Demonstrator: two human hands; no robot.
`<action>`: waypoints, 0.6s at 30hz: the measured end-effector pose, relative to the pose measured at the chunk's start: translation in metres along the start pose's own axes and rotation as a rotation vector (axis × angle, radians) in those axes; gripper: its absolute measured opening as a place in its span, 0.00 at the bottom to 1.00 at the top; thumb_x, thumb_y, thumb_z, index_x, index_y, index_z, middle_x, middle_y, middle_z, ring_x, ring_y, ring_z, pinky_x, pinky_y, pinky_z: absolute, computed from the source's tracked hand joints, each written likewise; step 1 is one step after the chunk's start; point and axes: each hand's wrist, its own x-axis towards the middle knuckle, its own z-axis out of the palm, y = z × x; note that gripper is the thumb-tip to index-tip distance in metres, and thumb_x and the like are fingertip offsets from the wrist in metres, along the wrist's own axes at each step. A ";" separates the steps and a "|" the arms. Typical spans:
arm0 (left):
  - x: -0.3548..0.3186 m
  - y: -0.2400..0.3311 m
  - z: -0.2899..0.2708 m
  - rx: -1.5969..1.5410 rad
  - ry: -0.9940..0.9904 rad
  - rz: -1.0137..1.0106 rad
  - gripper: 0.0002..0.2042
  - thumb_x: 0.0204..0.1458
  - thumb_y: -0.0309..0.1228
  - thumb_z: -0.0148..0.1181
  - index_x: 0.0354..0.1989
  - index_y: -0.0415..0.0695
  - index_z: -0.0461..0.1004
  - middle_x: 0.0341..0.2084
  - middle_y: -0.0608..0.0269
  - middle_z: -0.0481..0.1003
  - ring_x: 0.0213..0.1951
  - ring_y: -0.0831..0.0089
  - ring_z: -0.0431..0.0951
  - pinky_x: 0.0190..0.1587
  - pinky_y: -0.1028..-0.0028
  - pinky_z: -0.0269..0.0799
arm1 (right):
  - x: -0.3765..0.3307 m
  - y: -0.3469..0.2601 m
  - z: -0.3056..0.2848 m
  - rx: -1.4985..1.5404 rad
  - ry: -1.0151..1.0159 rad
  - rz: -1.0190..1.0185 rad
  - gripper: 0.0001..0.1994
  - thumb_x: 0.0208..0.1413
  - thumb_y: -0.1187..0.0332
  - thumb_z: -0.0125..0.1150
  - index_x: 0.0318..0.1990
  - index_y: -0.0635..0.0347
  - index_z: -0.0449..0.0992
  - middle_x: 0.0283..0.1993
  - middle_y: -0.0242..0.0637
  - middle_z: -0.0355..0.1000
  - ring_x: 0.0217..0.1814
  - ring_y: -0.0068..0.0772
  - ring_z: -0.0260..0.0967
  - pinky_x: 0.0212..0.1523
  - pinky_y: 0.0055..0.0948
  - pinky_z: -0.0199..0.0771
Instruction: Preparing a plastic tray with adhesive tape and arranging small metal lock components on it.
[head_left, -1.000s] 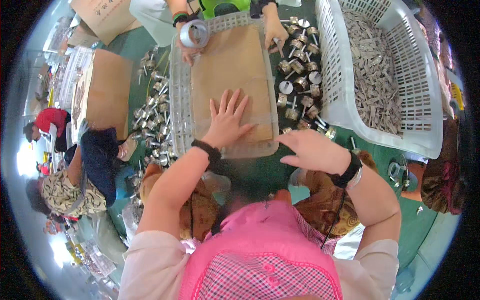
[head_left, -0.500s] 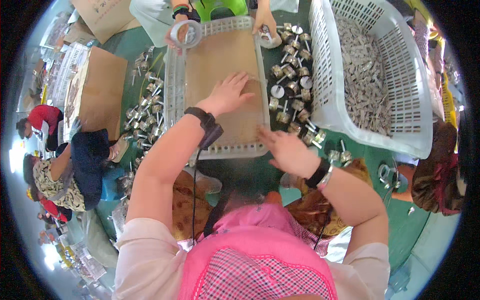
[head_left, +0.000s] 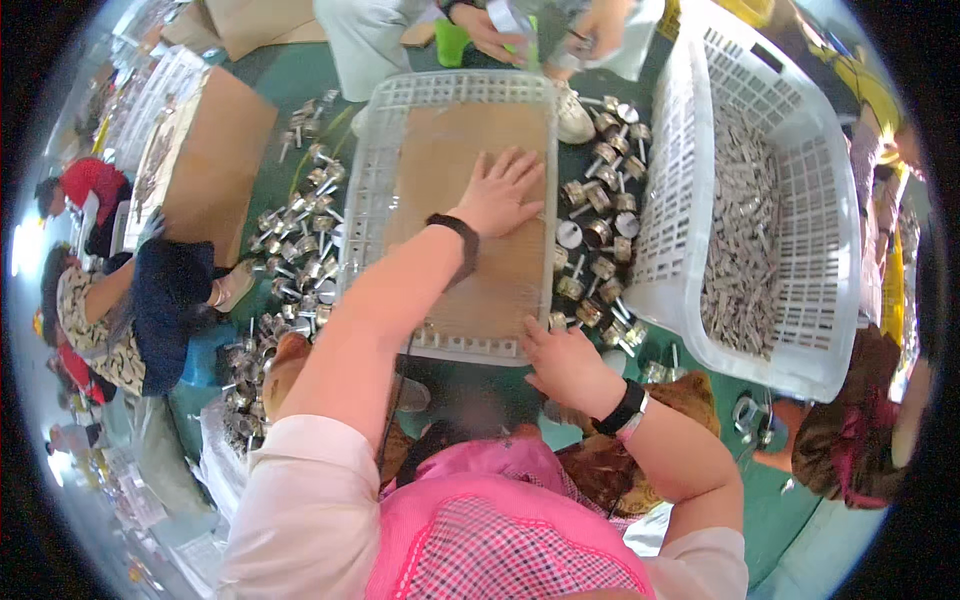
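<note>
A white plastic crate with a sheet of brown cardboard on top lies in front of me. My left hand rests flat on the cardboard, its fingers spread and holding nothing. At the crate's near right corner is my right hand, fingers apart and fingertips by the rim. Beyond the far edge, another person's hand holds a roll of clear tape. That person's other hand has a small object that I cannot make out.
Metal parts with short rods lie on the green floor right of the crate, and more parts lie on its left. A white slatted basket holds many small grey pieces. At the left stands a cardboard box.
The crate appears lower and further right in view. My left hand has spread its fingers further right on the cardboard. The other person's hands and the tape roll have left the crate's far corners.
</note>
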 end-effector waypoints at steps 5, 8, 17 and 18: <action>-0.003 0.015 -0.003 -0.051 -0.031 -0.095 0.30 0.53 0.51 0.43 0.62 0.52 0.51 0.64 0.63 0.47 0.66 0.62 0.41 0.62 0.47 0.37 | 0.007 -0.013 -0.002 -0.017 -0.077 0.009 0.29 0.44 0.58 0.61 0.53 0.61 0.64 0.58 0.54 0.57 0.47 0.44 0.68 0.46 0.39 0.66; -0.020 0.033 -0.007 -0.091 -0.193 -0.128 0.30 0.52 0.50 0.43 0.62 0.51 0.51 0.64 0.64 0.47 0.66 0.61 0.40 0.62 0.45 0.34 | 0.007 -0.016 0.010 -0.052 -0.031 0.035 0.28 0.42 0.57 0.62 0.52 0.60 0.66 0.58 0.58 0.57 0.45 0.49 0.68 0.44 0.39 0.68; -0.065 -0.034 -0.012 -0.200 0.171 -0.721 0.37 0.50 0.57 0.44 0.65 0.54 0.43 0.65 0.53 0.38 0.65 0.48 0.34 0.60 0.40 0.29 | 0.006 -0.015 0.005 -0.015 0.059 -0.055 0.28 0.39 0.58 0.64 0.49 0.62 0.68 0.55 0.60 0.58 0.40 0.50 0.69 0.41 0.39 0.71; -0.063 -0.031 -0.012 -0.203 0.167 -0.717 0.37 0.50 0.57 0.44 0.65 0.54 0.43 0.65 0.53 0.38 0.65 0.48 0.34 0.60 0.40 0.29 | 0.006 -0.013 0.006 -0.011 0.057 -0.050 0.28 0.39 0.58 0.64 0.49 0.62 0.68 0.55 0.60 0.58 0.40 0.50 0.69 0.41 0.39 0.71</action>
